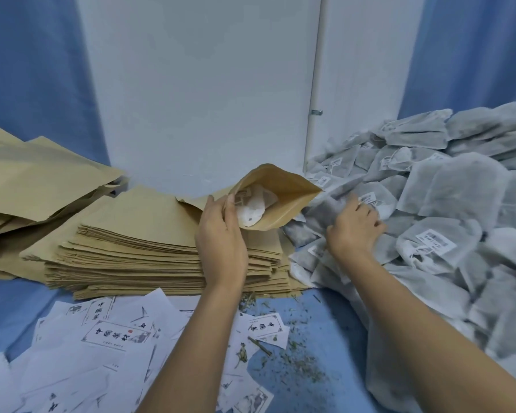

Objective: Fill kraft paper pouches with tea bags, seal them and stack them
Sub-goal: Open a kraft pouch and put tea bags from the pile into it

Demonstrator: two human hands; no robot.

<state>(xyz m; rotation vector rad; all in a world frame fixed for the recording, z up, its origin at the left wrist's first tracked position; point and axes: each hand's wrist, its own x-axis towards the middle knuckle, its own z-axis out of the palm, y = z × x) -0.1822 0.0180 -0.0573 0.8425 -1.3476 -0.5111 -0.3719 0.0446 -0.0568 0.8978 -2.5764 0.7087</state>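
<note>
My left hand (221, 234) grips the near edge of an open kraft paper pouch (283, 195), held above the stack with its mouth facing right. A white tea bag (251, 210) shows inside the mouth. My right hand (353, 226) reaches into the big heap of grey tea bags (447, 204) on the right, fingers curled on a tea bag (325, 216) at the heap's left edge; motion blur hides the exact grasp.
A thick stack of flat kraft pouches (149, 248) lies under my left hand. More pouches (27, 180) pile up at far left. Printed white labels (113, 338) and loose dried leaf bits (295, 353) cover the blue cloth in front. A white wall panel (206, 84) stands behind.
</note>
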